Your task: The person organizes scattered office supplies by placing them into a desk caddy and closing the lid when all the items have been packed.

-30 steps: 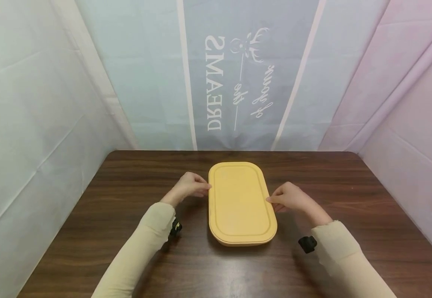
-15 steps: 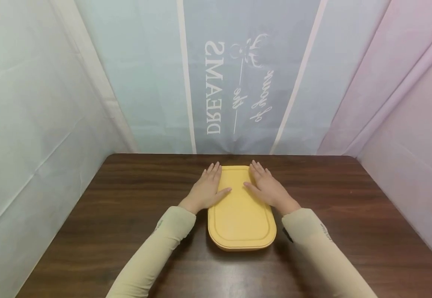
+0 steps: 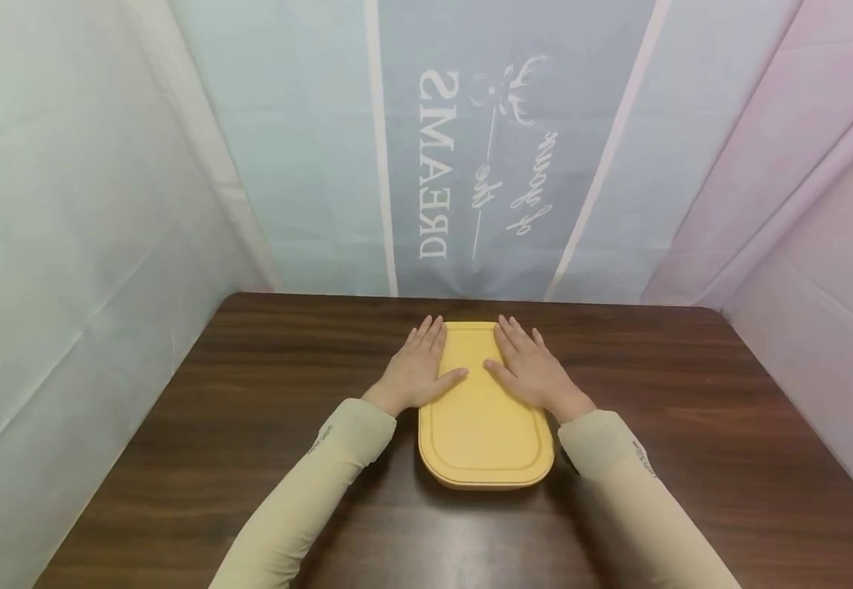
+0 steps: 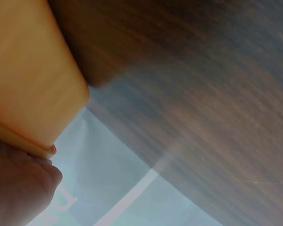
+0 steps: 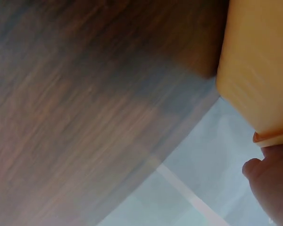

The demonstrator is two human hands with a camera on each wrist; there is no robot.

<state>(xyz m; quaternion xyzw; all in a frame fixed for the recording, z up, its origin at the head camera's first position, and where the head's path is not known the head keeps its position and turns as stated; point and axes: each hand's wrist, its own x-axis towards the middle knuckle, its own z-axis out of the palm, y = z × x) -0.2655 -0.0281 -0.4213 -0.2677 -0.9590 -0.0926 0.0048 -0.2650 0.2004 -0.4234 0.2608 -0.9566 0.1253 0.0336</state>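
A yellow rectangular container with rounded corners sits on the table, its yellow lid (image 3: 481, 433) on top with a groove running round near the edge. My left hand (image 3: 415, 368) rests flat along the lid's far left edge, fingers straight and thumb laid inward. On the far right edge my right hand (image 3: 532, 372) lies the same way, mirrored. Both wrist views show the container's side wall from low down, the left wall (image 4: 33, 70) and the right wall (image 5: 259, 66), with a hand at the lid's rim. What the container holds is hidden.
The dark wood-grain table (image 3: 691, 425) spreads round the container on all sides. Behind its far edge hangs a blue-grey cloth (image 3: 514, 164) with mirrored white lettering. Pale cloth walls (image 3: 65, 245) stand at the left and right.
A second ago, fingertips of both hands were at the lid's side edges; since then both hands have moved inward and flattened onto its far part. In the last half second the hands barely moved.
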